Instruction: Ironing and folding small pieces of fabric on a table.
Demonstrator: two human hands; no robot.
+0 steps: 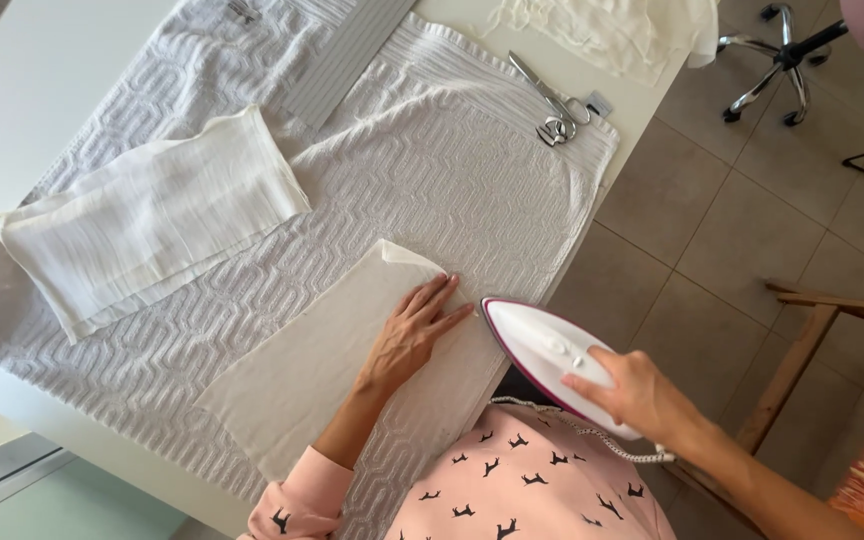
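Cream cloth strip (322,360) lies flat on the patterned grey towel (432,190) at abt 6 o'clock of the table (12,110), running from 7 to 1 o'clock. Left hand (414,338) rests on it w/ palm down, fingers spread and released, pinning the strip's far end near a folded corner. Right hand (642,395) is wrapped around the handle of the white iron (552,355), which sits at 4 o'clock of the left hand, nose pointing at the fingertips, close but apart.

To do this well, imo: keep the left fingers flat and clear of the iron's nose, hold the cloth taut, and keep the soleplate level so no crease gets pressed in.

A second folded pale cloth (152,220) lies at 10 o'clock, scissors (552,100) at 1 o'clock, both well apart from the hands.

Hard to tell: whether the soleplate touches cloth or hovers off the table edge; the cord shows only in part; the strip's near end is hidden by the pink sleeve; top-edge fabric is cut off.
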